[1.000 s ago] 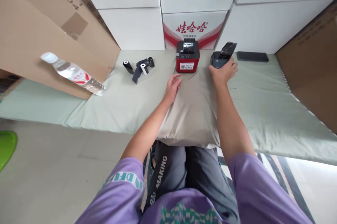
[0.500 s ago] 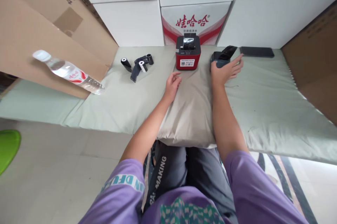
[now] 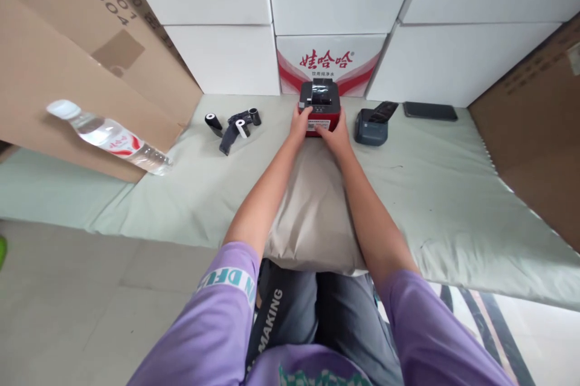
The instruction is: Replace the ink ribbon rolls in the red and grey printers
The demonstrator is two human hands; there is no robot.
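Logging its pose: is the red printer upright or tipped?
Upright: the red printer has its black top facing up, white label in front.

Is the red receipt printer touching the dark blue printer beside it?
Apart: in the head view, the right hand and a strip of green cloth separate the red receipt printer from the dark blue printer.

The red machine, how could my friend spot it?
Find the white box with red writing. In front, the left hand and right hand hold the red machine. Its red body sets it apart from the dark machine to its right.
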